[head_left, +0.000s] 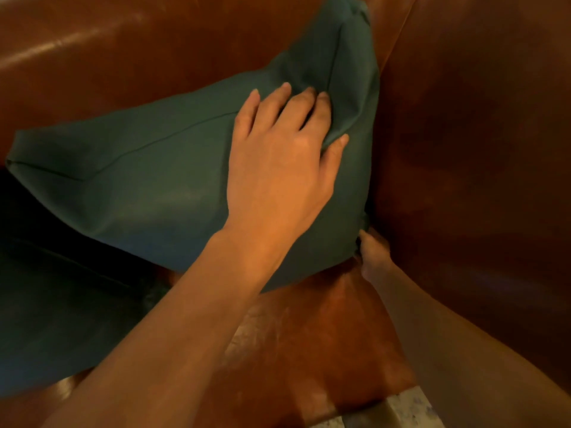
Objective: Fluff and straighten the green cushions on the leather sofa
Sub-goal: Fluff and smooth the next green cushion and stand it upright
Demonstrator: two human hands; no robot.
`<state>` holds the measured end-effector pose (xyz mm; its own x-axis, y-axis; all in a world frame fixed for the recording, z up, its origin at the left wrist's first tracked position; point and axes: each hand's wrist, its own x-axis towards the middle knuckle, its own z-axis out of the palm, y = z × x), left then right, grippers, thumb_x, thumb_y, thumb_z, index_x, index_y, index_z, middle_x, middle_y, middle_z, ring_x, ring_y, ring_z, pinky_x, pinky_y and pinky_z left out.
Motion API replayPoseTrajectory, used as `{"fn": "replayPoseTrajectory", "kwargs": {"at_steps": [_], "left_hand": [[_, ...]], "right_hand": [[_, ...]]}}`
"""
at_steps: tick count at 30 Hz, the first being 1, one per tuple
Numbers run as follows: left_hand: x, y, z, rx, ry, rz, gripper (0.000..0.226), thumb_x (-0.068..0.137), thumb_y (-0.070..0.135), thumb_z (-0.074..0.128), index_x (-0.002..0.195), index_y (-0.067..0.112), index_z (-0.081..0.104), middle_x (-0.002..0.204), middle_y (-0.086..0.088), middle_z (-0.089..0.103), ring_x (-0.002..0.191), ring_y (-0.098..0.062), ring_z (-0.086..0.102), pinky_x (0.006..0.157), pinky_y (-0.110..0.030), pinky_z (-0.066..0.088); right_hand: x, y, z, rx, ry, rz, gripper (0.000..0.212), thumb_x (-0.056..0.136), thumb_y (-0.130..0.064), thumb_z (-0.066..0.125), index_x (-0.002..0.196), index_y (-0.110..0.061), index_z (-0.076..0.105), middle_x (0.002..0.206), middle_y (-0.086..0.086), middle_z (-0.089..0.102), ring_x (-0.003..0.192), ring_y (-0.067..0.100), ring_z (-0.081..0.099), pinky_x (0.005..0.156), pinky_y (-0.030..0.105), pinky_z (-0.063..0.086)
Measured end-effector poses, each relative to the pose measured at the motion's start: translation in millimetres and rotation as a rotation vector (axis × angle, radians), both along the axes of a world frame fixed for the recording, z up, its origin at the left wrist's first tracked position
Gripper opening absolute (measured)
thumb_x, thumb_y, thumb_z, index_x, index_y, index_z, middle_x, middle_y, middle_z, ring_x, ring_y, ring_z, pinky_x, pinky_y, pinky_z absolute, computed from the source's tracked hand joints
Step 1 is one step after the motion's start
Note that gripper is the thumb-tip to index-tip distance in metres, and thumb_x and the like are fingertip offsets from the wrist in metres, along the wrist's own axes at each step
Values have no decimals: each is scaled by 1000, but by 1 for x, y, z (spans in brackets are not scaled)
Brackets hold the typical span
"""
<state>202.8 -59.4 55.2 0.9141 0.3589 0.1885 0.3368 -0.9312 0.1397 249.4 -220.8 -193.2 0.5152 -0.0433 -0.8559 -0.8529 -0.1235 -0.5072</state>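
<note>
A dark green cushion leans tilted in the corner of the brown leather sofa, with one corner pointing up against the backrest. My left hand lies flat on its front face, fingers spread and pressing into the fabric near a seam. My right hand is low at the cushion's bottom right corner, squeezed against the sofa arm, its fingers closed on that corner and partly hidden. A second green cushion lies in shadow on the seat at the lower left.
The sofa's backrest runs across the top and its arm rises on the right. The leather seat shows below the cushion. A strip of pale speckled floor is visible at the bottom edge.
</note>
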Motion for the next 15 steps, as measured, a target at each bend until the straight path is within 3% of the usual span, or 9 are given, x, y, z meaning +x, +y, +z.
{"fn": "replayPoseTrajectory", "kwargs": {"at_steps": [4, 6, 11, 13, 15], "left_hand": [[5, -13, -10, 34, 13, -23, 55, 97, 49, 35, 141, 18, 49, 143, 0, 51, 139, -22, 38, 117, -42, 19], [7, -19, -13, 47, 12, -30, 55, 97, 49, 36, 140, 17, 49, 143, 0, 51, 138, -23, 38, 117, -41, 19], [8, -13, -14, 41, -19, -9, 54, 97, 48, 37, 138, 16, 52, 140, -1, 54, 136, -23, 41, 117, -41, 20], [7, -11, -12, 42, -19, -6, 54, 97, 48, 37, 138, 16, 52, 139, -1, 55, 136, -23, 42, 117, -41, 20], [7, -12, -12, 48, -17, -8, 53, 97, 47, 37, 138, 16, 53, 139, -2, 55, 136, -23, 42, 117, -41, 21]], "right_hand": [[6, 8, -5, -504, -303, 378, 22, 90, -17, 58, 105, -1, 64, 113, 23, 65, 103, 37, 62, 77, 35, 45], [7, 10, 0, -638, -402, 557, 28, 93, -19, 53, 111, 0, 62, 116, 24, 63, 108, 40, 59, 86, 39, 46], [10, -3, 23, -612, -362, 741, 37, 98, -29, 49, 118, 1, 59, 124, 25, 60, 116, 40, 56, 92, 40, 45], [7, -6, 44, -530, -449, 660, 40, 100, -28, 48, 127, 0, 57, 130, 22, 59, 122, 36, 53, 98, 37, 41], [0, 0, 75, -356, -677, 421, 41, 101, -30, 43, 133, -7, 55, 136, 13, 56, 128, 26, 50, 108, 34, 37]]}}
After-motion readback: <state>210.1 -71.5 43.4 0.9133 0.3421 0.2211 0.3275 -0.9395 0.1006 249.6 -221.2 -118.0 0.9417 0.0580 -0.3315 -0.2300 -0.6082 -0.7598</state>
